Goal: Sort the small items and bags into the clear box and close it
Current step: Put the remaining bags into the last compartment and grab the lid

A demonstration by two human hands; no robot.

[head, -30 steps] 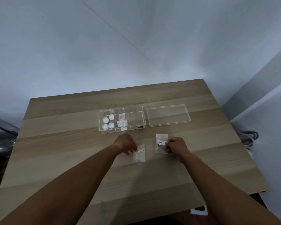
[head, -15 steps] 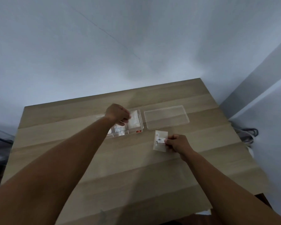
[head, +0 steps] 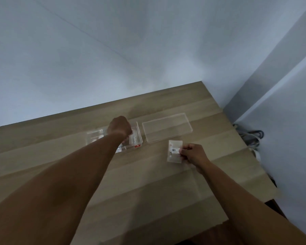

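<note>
The clear box [head: 139,137] lies open on the wooden table [head: 148,183], with a red mark on its near wall. My left hand [head: 120,127] reaches over it, fingers curled down on a small clear bag [head: 135,138] that lies in the right compartment. My forearm hides the middle and most of the left compartments; a white round item [head: 95,138] shows at the left. The clear lid [head: 167,128] lies flat to the right of the box. My right hand [head: 193,154] pinches a second small bag with a white label [head: 174,151] against the table, in front of the lid.
Walls close in behind the table and at its right side. Grey cables [head: 251,137] lie on the floor past the right edge. Bare wood stretches in front of the box toward me.
My left hand picked the small bag up off the table and carried it forward into the box's right compartment. My right hand stayed on the labelled bag.
</note>
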